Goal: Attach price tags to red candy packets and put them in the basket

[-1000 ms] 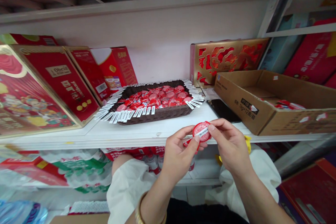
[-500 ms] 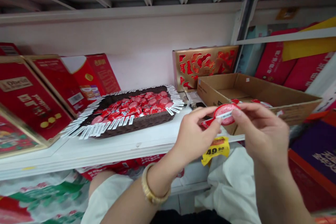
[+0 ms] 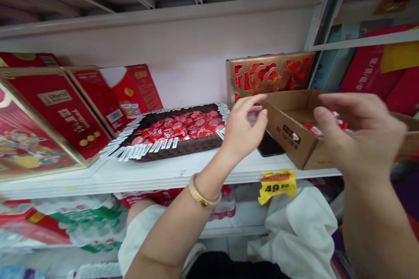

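My left hand (image 3: 244, 128) hovers between the dark woven basket and the cardboard box, thumb and fingers slightly apart with nothing visible in them. Over the right part of the open cardboard box (image 3: 288, 137) is my right hand (image 3: 363, 135), its thumb spread from the fingers and no item showing in it. A few red-wrapped packets (image 3: 312, 129) lie inside the box, partly hidden by that hand. Many red round packets (image 3: 183, 126) fill the basket (image 3: 176, 151), whose rim is lined with white label strips (image 3: 137, 150). A flat black object (image 3: 270, 144) rests beside the box.
Red gift boxes (image 3: 62, 109) stand at the left of the white shelf (image 3: 196, 168). A gold-and-red box (image 3: 271, 74) leans at the back wall. From the shelf's front edge hangs a yellow price tag (image 3: 278, 187). Slatted metal shelving is overhead; wrapped bottles (image 3: 225, 202) sit below.
The red round packet held between both hands has left them. My hands have moved apart, the right one rightward over the box. The view has shifted, so the shelf sits further right.
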`<state>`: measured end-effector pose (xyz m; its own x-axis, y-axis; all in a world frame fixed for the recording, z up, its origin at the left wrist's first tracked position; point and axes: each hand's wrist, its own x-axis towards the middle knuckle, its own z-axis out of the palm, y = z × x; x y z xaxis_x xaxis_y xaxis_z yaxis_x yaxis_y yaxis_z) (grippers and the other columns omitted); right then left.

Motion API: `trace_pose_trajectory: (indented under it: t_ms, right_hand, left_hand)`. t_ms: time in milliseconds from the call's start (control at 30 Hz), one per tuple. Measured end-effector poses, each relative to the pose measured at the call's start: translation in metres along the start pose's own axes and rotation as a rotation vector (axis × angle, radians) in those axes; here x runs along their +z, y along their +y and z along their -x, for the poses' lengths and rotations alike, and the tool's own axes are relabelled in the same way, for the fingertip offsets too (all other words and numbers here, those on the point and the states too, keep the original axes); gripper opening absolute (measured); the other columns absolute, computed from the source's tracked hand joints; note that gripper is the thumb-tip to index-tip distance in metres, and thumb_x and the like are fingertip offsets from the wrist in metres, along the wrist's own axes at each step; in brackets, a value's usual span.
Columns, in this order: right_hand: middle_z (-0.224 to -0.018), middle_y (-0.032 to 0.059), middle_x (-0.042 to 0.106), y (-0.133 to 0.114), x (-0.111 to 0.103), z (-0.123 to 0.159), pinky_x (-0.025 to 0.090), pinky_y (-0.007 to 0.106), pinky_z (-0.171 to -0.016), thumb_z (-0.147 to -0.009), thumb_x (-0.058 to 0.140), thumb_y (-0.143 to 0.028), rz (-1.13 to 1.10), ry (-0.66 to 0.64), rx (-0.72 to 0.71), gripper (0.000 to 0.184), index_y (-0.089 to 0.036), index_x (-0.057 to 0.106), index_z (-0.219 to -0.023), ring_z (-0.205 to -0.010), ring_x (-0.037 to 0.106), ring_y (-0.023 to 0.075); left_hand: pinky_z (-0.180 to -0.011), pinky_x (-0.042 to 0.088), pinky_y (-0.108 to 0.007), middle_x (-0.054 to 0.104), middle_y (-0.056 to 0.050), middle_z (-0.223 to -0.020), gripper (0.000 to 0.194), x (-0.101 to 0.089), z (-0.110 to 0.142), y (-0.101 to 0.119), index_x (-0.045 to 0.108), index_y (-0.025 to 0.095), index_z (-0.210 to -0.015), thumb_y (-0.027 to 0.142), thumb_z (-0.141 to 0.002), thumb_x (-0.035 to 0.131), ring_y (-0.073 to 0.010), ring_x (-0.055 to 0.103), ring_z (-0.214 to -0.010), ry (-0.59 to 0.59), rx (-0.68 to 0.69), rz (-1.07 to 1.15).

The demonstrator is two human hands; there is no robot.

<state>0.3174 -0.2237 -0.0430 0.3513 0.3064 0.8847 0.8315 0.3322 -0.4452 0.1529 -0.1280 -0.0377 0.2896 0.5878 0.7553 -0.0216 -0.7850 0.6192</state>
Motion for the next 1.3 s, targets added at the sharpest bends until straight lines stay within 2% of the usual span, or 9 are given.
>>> trace_pose_trajectory:
  t_ms: [133, 233, 367, 533, 667, 833, 967, 1133, 1300]
  right_hand:
    - [-0.089, 0.0070, 0.067, -0.021, 0.050, 0.007, 0.046, 0.039, -0.081, -0.087, 0.064, -0.026, 0.032, -0.294, -0.284, 0.013, -0.023, 0.075, -0.093, -0.088, 0.059, 0.0232]
    - [-0.096, 0.0092, 0.065, -0.028, 0.089, 0.006, 0.045, 0.039, -0.084, -0.087, 0.064, -0.023, 0.062, -0.517, -0.385, 0.016, -0.022, 0.077, -0.096, -0.092, 0.056, 0.0247]
    - [-0.101, 0.0109, 0.064, -0.036, 0.125, 0.002, 0.043, 0.040, -0.087, -0.087, 0.066, -0.024, 0.148, -0.761, -0.430, 0.019, -0.022, 0.079, -0.100, -0.096, 0.053, 0.0264]
    - [-0.104, 0.0116, 0.063, -0.040, 0.145, 0.002, 0.042, 0.042, -0.087, -0.086, 0.067, -0.024, 0.250, -0.910, -0.478, 0.021, -0.023, 0.078, -0.104, -0.099, 0.052, 0.0276]
    - [-0.104, 0.0113, 0.063, -0.039, 0.152, 0.002, 0.042, 0.042, -0.086, -0.085, 0.067, -0.021, 0.258, -0.972, -0.483, 0.022, -0.025, 0.077, -0.105, -0.100, 0.052, 0.0276]
    - [-0.094, 0.0088, 0.065, -0.037, 0.156, -0.001, 0.042, 0.038, -0.083, -0.073, 0.077, -0.016, 0.039, -0.913, -0.350, 0.017, -0.023, 0.079, -0.089, -0.093, 0.055, 0.0248]
    - [-0.079, 0.0028, 0.068, -0.037, 0.158, -0.001, 0.044, 0.030, -0.073, -0.069, 0.076, -0.011, -0.072, -0.921, -0.287, 0.014, -0.022, 0.077, -0.078, -0.076, 0.059, 0.0169]
    - [-0.059, -0.0032, 0.065, -0.038, 0.160, 0.001, 0.041, 0.024, -0.059, -0.073, 0.071, -0.010, -0.179, -0.930, -0.202, 0.011, -0.020, 0.073, -0.070, -0.056, 0.057, 0.0107]
    - [-0.062, -0.0017, 0.068, -0.039, 0.160, -0.003, 0.043, 0.023, -0.058, -0.078, 0.066, -0.018, -0.293, -0.863, -0.092, 0.009, -0.018, 0.070, -0.070, -0.055, 0.059, 0.0107]
  left_hand:
    - [-0.087, 0.054, -0.024, 0.065, -0.013, -0.128, 0.039, -0.059, -0.014, -0.035, 0.061, 0.014, -0.127, 0.016, -0.091, 0.046, -0.0150, 0.070, -0.098, -0.017, -0.184, -0.567]
    - [-0.096, 0.050, -0.030, 0.069, -0.015, -0.122, 0.037, -0.084, -0.025, -0.055, 0.066, 0.012, -0.122, 0.015, -0.088, 0.050, -0.0214, 0.068, -0.106, -0.095, -0.301, -0.821]
    - [-0.095, 0.050, -0.038, 0.074, -0.019, -0.107, 0.029, -0.093, -0.027, -0.067, 0.073, 0.012, -0.107, 0.023, -0.083, 0.061, -0.0317, 0.068, -0.109, -0.232, -0.422, -0.961]
    - [-0.089, 0.052, -0.037, 0.073, -0.021, -0.112, 0.031, -0.088, -0.026, -0.070, 0.072, 0.013, -0.109, 0.027, -0.083, 0.063, -0.0322, 0.068, -0.109, -0.370, -0.519, -1.057]
    - [-0.089, 0.052, -0.036, 0.072, -0.021, -0.115, 0.035, -0.086, -0.025, -0.075, 0.069, 0.013, -0.115, 0.027, -0.085, 0.060, -0.0315, 0.068, -0.110, -0.394, -0.537, -1.074]
    - [-0.090, 0.051, -0.035, 0.072, -0.022, -0.115, 0.036, -0.087, -0.023, -0.080, 0.068, 0.011, -0.117, 0.023, -0.084, 0.060, -0.0317, 0.068, -0.110, -0.352, -0.535, -1.056]
    - [-0.093, 0.049, -0.035, 0.071, -0.021, -0.116, 0.038, -0.088, -0.022, -0.081, 0.068, 0.012, -0.119, 0.019, -0.082, 0.061, -0.0307, 0.066, -0.114, -0.297, -0.522, -1.002]
    - [-0.092, 0.049, -0.033, 0.075, -0.018, -0.107, 0.026, -0.089, -0.020, -0.084, 0.075, 0.013, -0.099, 0.009, -0.077, 0.060, -0.0286, 0.068, -0.108, -0.247, -0.519, -0.883]
    - [-0.101, 0.046, -0.036, 0.072, -0.019, -0.113, 0.029, -0.094, -0.020, -0.084, 0.072, 0.012, -0.102, 0.004, -0.079, 0.056, -0.0290, 0.064, -0.116, -0.050, -0.506, -0.743]
